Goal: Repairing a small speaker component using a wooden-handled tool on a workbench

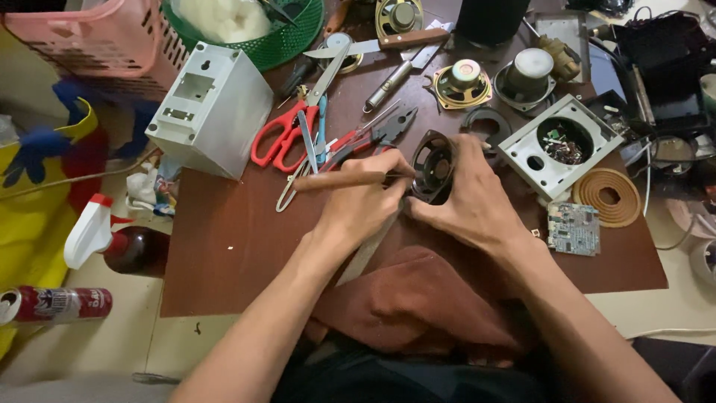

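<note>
My left hand (364,203) grips a thin tool with a brown wooden handle (335,180), held level, its tip against a small black speaker frame (434,166). My right hand (471,203) holds that speaker frame tilted on edge on the brown table (231,246), fingers curled over its top and thumb beneath. A long flat metal strip (364,257) runs out from under my left hand towards me. A brown cloth (418,306) lies over my lap at the table's near edge.
Red-handled scissors (283,138) and pliers (384,128) lie just behind my hands. A white plastic box (212,108) stands at the left. At the right lie a white speaker panel (559,145), tan ring (608,195) and circuit board (573,227). Loose speakers (462,82) and a knife (380,43) sit farther back.
</note>
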